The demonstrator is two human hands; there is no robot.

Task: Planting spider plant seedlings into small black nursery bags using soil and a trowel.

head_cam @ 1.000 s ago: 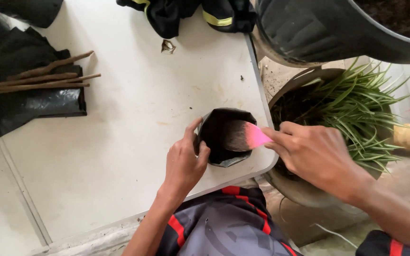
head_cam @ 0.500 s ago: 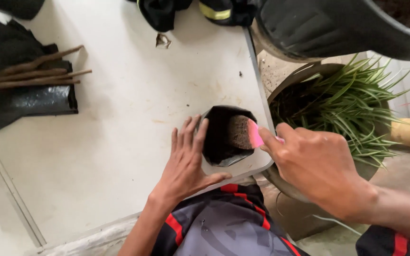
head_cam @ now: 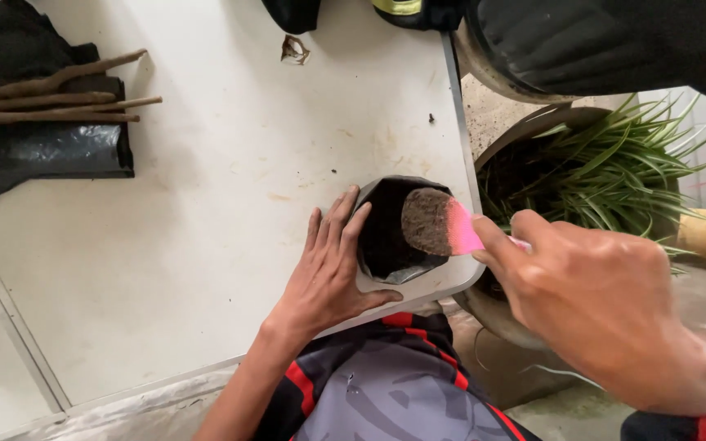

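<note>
Left hand [head_cam: 328,273] is lying flat and open against the bag [head_cam: 394,233]; right hand [head_cam: 598,302] is gripping a pink scoop [head_cam: 443,224], its handle hidden

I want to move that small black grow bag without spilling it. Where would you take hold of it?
Probably low on the side wall of the black grow bag, from the left, where the left hand already rests flat against it. The bag stands upright with a soft, open rim, so a grip there would likely fold it. The right side is taken by the right hand holding the soil-loaded pink scoop over the mouth.
</note>
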